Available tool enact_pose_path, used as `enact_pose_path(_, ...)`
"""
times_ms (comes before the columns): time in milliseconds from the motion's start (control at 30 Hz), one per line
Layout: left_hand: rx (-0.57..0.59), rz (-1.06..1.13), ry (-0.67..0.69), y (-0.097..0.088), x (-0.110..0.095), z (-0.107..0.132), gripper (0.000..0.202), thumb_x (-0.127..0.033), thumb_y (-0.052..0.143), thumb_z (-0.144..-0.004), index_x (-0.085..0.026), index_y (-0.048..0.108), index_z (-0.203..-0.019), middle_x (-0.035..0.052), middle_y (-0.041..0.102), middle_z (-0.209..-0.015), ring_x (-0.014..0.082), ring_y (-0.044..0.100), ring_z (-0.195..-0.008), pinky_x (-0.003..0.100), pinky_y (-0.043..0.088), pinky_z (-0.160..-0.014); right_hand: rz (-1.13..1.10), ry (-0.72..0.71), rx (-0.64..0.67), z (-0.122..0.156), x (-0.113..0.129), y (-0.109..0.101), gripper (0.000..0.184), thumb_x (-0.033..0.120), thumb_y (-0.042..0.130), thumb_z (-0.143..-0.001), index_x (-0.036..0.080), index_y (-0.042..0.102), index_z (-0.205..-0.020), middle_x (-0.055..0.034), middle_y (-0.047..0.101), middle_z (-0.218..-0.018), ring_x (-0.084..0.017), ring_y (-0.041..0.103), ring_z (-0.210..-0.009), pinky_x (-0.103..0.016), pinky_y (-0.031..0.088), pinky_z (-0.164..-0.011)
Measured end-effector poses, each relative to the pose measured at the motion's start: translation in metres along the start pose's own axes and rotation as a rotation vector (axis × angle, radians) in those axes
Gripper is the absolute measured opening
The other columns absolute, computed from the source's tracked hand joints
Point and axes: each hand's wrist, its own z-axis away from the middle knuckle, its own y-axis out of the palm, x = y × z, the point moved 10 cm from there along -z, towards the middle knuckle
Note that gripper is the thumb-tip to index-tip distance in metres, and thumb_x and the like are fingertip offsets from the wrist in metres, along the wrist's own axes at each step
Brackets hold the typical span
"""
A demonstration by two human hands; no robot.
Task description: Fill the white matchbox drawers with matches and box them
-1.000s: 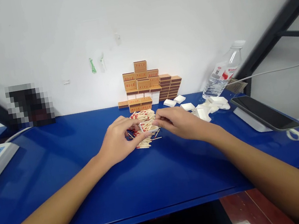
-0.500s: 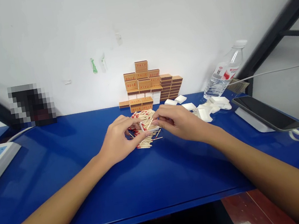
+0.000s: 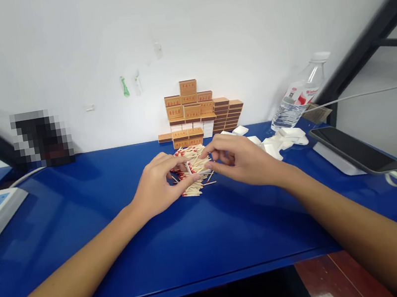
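Observation:
My left hand (image 3: pixel 159 184) grips the left end of a small white matchbox tray (image 3: pixel 202 172) between thumb and fingers. Red-tipped matches (image 3: pixel 197 166) lie inside the tray. Just over its right end is my right hand (image 3: pixel 243 160), thumb and forefinger apart; nothing shows between them. Beneath and around the tray spreads a heap of loose matches (image 3: pixel 192 189), partly hidden by the left hand and the tray.
Stacked matchboxes (image 3: pixel 189 98) stand against the wall behind the heap. White empty trays (image 3: pixel 277 144) are piled at right, near a water bottle (image 3: pixel 297 95) and a phone (image 3: pixel 353 149). A power strip (image 3: pixel 0 215) sits at the left on the blue table (image 3: pixel 199 248).
My right thumb and forefinger have parted and let go of the matches, which now lie in the tray. My left hand keeps its hold on the tray.

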Motion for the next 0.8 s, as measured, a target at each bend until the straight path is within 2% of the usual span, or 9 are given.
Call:
enact_pose_path(133, -0.01, -0.006, 0.006, -0.001, -0.001, 0.0, 0.031, -0.043, 0.082, -0.088, -0.018, 0.075, -0.106, 0.0038, 0.077, -0.088, 0.0173, 0.063, -0.076, 0.031, 0.053, -0.067, -0.019, -0.01, 0.019, 0.001, 0.001, 0.003, 0.016, 0.034, 0.064, -0.1, 0.022, 0.07, -0.092, -0.0023, 0.059, -0.085, -0.015, 0.05, -0.07, -0.03, 0.04, -0.065)
enact_pose_path(400, -0.014, -0.008, 0.013, -0.001, -0.002, 0.0, 0.032, -0.043, 0.083, -0.088, -0.018, 0.075, -0.106, 0.0044, 0.076, -0.088, 0.0176, 0.062, -0.076, 0.031, 0.053, -0.069, -0.057, 0.02, 0.058, 0.002, -0.003, 0.009, 0.021, 0.037, 0.063, -0.101, 0.022, 0.067, -0.088, -0.0021, 0.06, -0.084, -0.015, 0.051, -0.071, -0.03, 0.04, -0.065)
enact_pose_path(567, -0.01, 0.01, 0.015, 0.0, -0.002, 0.0, 0.033, -0.042, 0.083, -0.087, -0.017, 0.076, -0.109, 0.0043, 0.075, -0.087, 0.0174, 0.062, -0.077, 0.03, 0.053, -0.067, -0.022, 0.043, -0.055, 0.001, -0.007, -0.002, 0.011, 0.033, 0.064, -0.1, 0.022, 0.067, -0.103, -0.0003, 0.057, -0.084, -0.014, 0.049, -0.068, -0.03, 0.041, -0.065)
enact_pose_path(667, -0.011, 0.01, 0.034, -0.001, -0.004, 0.0, 0.032, -0.04, 0.082, -0.088, -0.018, 0.076, -0.111, 0.0036, 0.075, -0.086, 0.0171, 0.062, -0.077, 0.03, 0.052, -0.068, 0.036, -0.018, -0.076, 0.001, -0.004, -0.003, 0.014, 0.028, 0.065, -0.1, 0.023, 0.066, -0.112, -0.0012, 0.056, -0.09, -0.014, 0.051, -0.071, -0.03, 0.043, -0.068)
enact_pose_path(800, -0.016, -0.001, 0.04, -0.001, -0.004, 0.001, 0.032, -0.041, 0.083, -0.088, -0.018, 0.076, -0.11, 0.0033, 0.074, -0.085, 0.0171, 0.062, -0.077, 0.03, 0.053, -0.07, 0.064, -0.103, -0.079, 0.002, 0.001, -0.001, 0.005, 0.022, 0.065, -0.1, 0.023, 0.067, -0.104, -0.0008, 0.055, -0.09, -0.014, 0.051, -0.072, -0.029, 0.043, -0.069)
